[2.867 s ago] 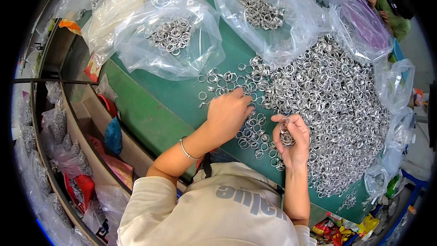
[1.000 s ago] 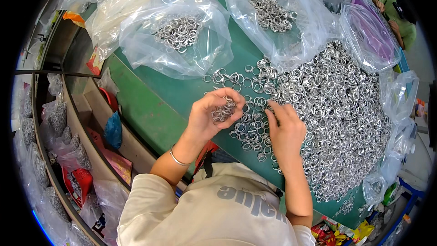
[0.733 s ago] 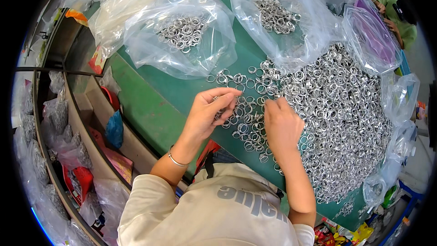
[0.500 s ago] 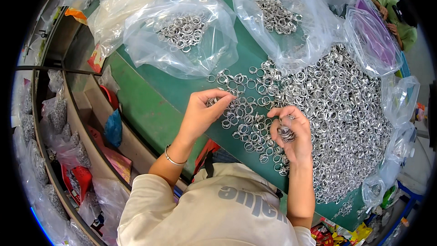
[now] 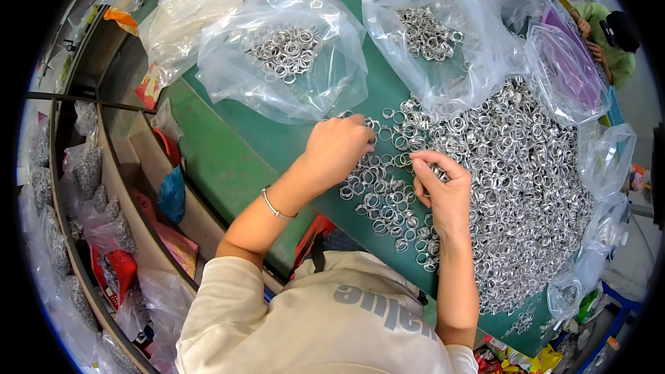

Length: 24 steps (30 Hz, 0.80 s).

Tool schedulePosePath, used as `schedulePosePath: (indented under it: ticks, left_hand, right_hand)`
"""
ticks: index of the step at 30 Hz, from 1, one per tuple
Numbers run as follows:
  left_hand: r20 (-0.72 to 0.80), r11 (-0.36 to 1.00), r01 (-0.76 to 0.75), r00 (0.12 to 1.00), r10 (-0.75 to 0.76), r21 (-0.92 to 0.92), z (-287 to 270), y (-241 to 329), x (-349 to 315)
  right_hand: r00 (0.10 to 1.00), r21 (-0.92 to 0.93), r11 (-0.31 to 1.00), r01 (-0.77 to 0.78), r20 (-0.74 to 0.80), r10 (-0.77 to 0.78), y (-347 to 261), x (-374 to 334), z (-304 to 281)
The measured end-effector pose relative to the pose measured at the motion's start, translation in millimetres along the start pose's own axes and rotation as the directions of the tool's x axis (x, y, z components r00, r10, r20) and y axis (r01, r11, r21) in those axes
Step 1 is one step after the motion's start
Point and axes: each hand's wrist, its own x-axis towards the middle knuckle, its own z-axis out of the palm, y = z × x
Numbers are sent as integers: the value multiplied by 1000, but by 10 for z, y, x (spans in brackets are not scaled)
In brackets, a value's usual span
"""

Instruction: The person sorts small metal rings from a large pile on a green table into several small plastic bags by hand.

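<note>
Silver-coloured metal rings are spread over the green tabletop (image 5: 239, 121), thickening into a broad heap (image 5: 526, 187) on the right. My left hand (image 5: 338, 144) is closed, knuckles up, above the loose rings left of the heap. Its fingertips point down among them, and what they hold is hidden. My right hand (image 5: 445, 187) has its fingers curled and thumb drawn toward the forefinger at the heap's left edge. Rings were visible in that hand a moment ago; its palm is mostly hidden now. Scattered rings (image 5: 381, 197) lie between and below both hands.
Two open clear plastic bags, one at far left (image 5: 215, 79) and one at far centre (image 5: 381, 0), hold piles of rings. A purple bag (image 5: 575, 69) lies at far right, near another person in green (image 5: 599, 17). Shelving with bagged rings (image 5: 89, 173) stands left.
My left hand has moved right and slightly away from me, turning knuckles up. My right hand has turned, hiding the cluster of rings that showed in it. The view has shifted slightly.
</note>
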Motion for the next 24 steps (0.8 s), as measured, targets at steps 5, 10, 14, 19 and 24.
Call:
schedulePosePath:
  ticks: [5, 10, 14, 19, 24]
  left_hand:
    - [-42, 850, -17, 999, -6, -526, -67, -37, -17]
    - [215, -561, 181, 977, 6, -808, -57, -221, -276]
    - [151, -607, 72, 985, -80, -791, 13, -198, -372]
    - [206, -476, 115, 968, -142, -872, 22, -309, -445]
    - [161, -148, 108, 893, -420, -983, -5, -151, -411]
  right_hand:
    - [866, -668, 636, 386, 24, -500, -31, 187, 108]
    - [825, -895, 281, 348, 150, -544, 24, 340, 273]
    - [815, -958, -21, 286, 255, -519, 112, 533, 395]
    - [835, -888, 267, 374, 197, -514, 22, 450, 384]
    - [949, 126, 979, 162, 253, -190, -27, 408, 79]
